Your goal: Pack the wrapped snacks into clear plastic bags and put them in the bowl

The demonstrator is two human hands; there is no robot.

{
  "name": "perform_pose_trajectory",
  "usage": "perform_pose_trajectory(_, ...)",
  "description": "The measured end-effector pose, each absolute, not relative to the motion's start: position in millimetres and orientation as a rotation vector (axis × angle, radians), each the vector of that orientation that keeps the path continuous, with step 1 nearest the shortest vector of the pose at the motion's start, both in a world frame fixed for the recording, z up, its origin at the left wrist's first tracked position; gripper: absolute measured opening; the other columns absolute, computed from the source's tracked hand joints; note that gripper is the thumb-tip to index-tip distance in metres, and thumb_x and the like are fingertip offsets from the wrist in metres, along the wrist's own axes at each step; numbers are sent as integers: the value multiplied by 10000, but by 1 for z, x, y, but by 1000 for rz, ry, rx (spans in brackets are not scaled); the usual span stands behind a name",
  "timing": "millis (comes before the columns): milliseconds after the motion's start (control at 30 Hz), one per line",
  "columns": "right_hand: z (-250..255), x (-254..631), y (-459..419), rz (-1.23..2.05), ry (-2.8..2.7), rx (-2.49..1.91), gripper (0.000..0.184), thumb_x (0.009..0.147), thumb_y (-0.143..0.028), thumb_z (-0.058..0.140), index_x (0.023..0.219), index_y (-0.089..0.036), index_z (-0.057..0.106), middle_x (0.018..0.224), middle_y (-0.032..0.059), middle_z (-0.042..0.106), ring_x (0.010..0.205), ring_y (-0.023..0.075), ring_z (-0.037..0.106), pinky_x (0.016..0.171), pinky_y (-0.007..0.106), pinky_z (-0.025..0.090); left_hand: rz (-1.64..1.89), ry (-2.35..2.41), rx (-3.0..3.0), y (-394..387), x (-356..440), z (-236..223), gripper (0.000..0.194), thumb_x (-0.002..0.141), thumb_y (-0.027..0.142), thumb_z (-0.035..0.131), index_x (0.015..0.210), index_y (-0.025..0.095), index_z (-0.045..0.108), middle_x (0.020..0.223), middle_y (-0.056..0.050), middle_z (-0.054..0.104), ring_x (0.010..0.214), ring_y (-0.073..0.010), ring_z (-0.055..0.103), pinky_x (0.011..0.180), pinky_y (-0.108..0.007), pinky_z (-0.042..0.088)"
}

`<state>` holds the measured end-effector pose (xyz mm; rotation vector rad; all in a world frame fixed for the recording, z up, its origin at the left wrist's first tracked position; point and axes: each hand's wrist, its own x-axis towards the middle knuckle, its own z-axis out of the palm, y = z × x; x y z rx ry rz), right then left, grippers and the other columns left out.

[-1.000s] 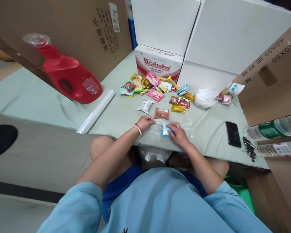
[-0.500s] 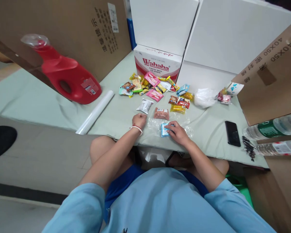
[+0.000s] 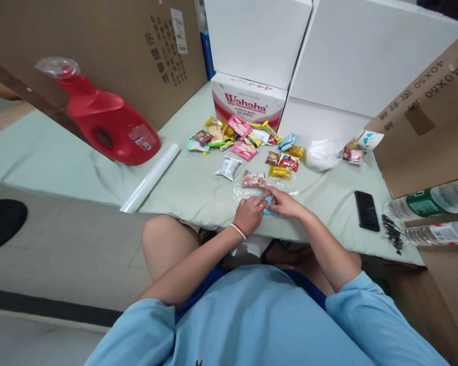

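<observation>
A small light-blue packet lies on the clear plastic bag near the front edge, partly covered by my fingers. My right hand has its thumb and fingers around the packet, index finger stretched out to the left. From the left, my left hand, with a beaded bracelet at the wrist, meets it there; its fingers are curled together and their tips are hidden at the packet. Just beyond them sits a brown-pink wrapped snack. A silver-white snack packet lies farther left.
Behind lies a pile of wrapped snacks before a Wahaha box. A smaller snack group and a white plastic bundle are to the right. A phone, bottles, a white roll and a red jug stand or lie around.
My left hand has moved right and nearer me, away from the silver-white packet, to meet my right hand. The blue packet has shifted slightly right and is now more covered.
</observation>
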<state>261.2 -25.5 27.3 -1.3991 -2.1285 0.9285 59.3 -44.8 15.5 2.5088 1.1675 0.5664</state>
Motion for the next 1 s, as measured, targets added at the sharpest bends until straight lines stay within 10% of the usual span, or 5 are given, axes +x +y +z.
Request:
perform_pose_trajectory(133, 40, 282, 8, 546, -2085, -1517, 473, 869, -182, 598, 1341, -197, 632, 1236, 110, 685, 954, 241, 642, 928, 413, 507, 486, 1190, 2597, -40, 61, 18, 279, 1018, 209, 455, 1166, 249, 688, 1255, -87, 719, 1141, -256, 598, 925, -457, 361)
perform_pose_trajectory(333, 41, 266, 55, 367, -2276, -1662, 840, 745, -293, 824, 1503, -150, 490, 1196, 151, 712, 1275, 362, 510, 1072, 477, 397, 433, 1144, 2720, -39, 60, 22, 268, 1018, 222, 460, 1124, 245, 705, 1215, -78, 727, 1094, -264, 560, 884, -452, 341)
perform_pose_trajectory(600, 67, 260, 55, 603, -2476, -1631, 129, 862, -204, 673, 939, -198, 776, 803, 19, 729, 723, 165, 614, 670, 248, 390, 444, 1139, 2692, -40, 60, 20, 306, 1038, 245, 426, 1162, 251, 705, 1218, -88, 721, 1039, -268, 542, 828, -446, 347)
perform_pose_trajectory(1000, 11, 246, -66, 458, -2300, -1315, 421, 965, -113, 432, 1306, -239, 644, 1015, 87, 669, 947, 223, 622, 854, 334, 512, 657, 1061, 2365, -39, 45, -5, 261, 989, 219, 516, 1096, 248, 752, 1159, -86, 763, 1103, -238, 652, 1027, -455, 444)
